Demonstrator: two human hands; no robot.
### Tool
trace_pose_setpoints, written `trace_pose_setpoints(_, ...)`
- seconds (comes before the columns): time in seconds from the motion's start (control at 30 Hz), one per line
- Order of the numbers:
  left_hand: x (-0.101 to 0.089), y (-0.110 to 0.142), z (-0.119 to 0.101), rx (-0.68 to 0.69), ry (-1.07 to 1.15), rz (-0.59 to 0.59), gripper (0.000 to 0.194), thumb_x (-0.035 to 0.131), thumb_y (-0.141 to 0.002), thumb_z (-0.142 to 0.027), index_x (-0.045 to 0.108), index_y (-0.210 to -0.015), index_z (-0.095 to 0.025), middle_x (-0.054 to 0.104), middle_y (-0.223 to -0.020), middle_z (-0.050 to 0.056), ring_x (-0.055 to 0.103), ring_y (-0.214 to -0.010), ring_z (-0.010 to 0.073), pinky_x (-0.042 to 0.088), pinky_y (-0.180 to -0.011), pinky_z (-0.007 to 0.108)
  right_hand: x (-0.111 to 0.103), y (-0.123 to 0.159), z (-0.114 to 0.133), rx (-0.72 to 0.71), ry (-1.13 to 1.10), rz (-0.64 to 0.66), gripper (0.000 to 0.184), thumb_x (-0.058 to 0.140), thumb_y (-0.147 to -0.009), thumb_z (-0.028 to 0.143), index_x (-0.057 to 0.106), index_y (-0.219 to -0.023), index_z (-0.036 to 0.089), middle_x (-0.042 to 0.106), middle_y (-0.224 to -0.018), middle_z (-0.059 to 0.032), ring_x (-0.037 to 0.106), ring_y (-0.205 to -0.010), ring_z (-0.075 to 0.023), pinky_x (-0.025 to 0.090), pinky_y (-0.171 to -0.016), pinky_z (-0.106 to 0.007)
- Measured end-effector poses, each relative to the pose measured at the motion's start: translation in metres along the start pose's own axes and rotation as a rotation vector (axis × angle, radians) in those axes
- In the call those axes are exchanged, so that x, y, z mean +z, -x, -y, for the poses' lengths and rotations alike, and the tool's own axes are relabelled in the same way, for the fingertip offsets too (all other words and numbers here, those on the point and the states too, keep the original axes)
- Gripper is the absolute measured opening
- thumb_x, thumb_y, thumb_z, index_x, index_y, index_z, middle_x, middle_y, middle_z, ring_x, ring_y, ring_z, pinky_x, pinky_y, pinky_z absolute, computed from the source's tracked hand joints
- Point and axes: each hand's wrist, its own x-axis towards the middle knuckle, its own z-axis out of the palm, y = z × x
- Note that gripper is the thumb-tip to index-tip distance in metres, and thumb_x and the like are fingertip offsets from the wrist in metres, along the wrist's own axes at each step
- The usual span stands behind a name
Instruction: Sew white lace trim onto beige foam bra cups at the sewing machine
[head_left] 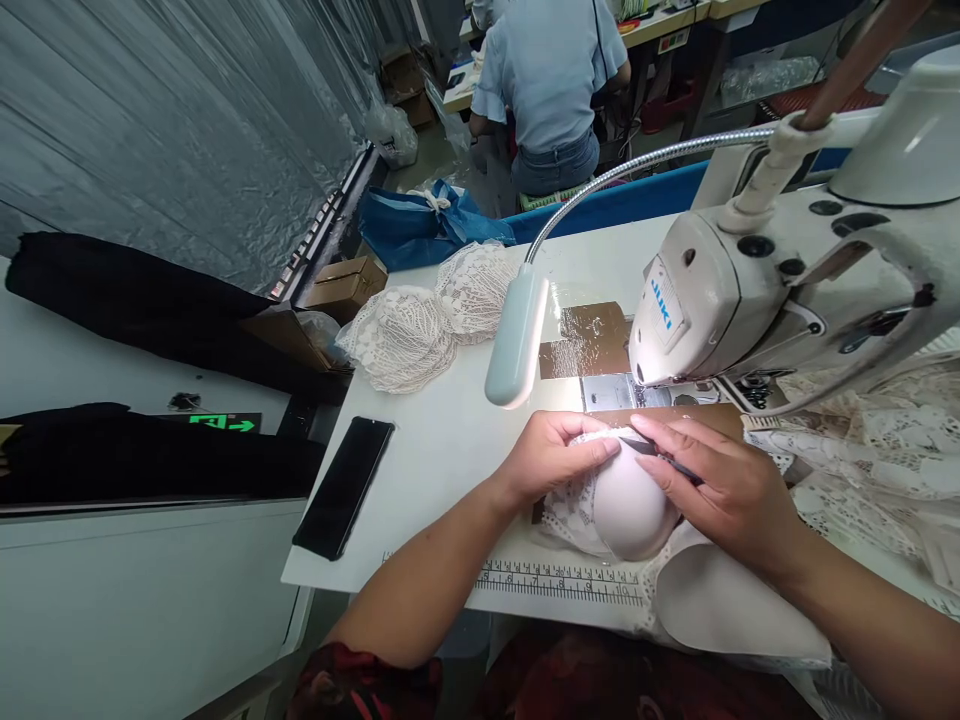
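Note:
A white bra cup (634, 505) with lace at its edge lies on the sewing table in front of the machine. My left hand (559, 455) pinches the top lace edge of this bra between thumb and fingers. Between the thumb and fingers of my right hand (727, 485) is a pair of dark thread snips (639, 445), its tip at the same edge, close to my left thumb. A second white bra cup (739, 600) spreads below my right hand and over the table's front edge. My palm hides part of the snips.
The sewing machine (697, 270) stands just beyond my hands, with a lamp (517, 335) hanging left of it. Stacked lace cups (405, 338) and a phone (343, 488) lie on the left. Lace pieces (877, 450) are heaped right. A co-worker (544, 85) sits ahead.

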Motion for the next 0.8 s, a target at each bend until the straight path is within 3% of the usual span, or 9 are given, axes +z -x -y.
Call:
trace_pose_setpoints(0.13,0.0003,0.0005,-0.0002,0.031,0.007,-0.004,0.026,0.076,-0.075,-0.036,0.074,-0.085,-0.011,0.069,-0.078,0.004,0.06,-0.07,0.0126,0.047,-0.064,0.022,0.0021,0.0,0.0008,-0.024,0.029,0.022,0.037,0.061,-0.088,0.021,0.062,-0.125,0.019,0.073,-0.103,-0.006,0.069,-0.091,-0.0204,0.056,-0.078,-0.032)
trace_pose_setpoints(0.8,0.0072,0.0032,-0.0035,0.023,-0.051,-0.081,0.026,0.076,-0.074,-0.037,0.075,-0.08,-0.012,0.068,-0.07,0.003,0.058,-0.063,0.0122,0.046,-0.059,0.023,0.0029,0.0012,0.0046,-0.047,0.101,-0.01,0.044,0.063,-0.086,0.015,0.057,-0.13,0.019,0.071,-0.106,-0.0066,0.067,-0.095,-0.0201,0.053,-0.086,-0.031)
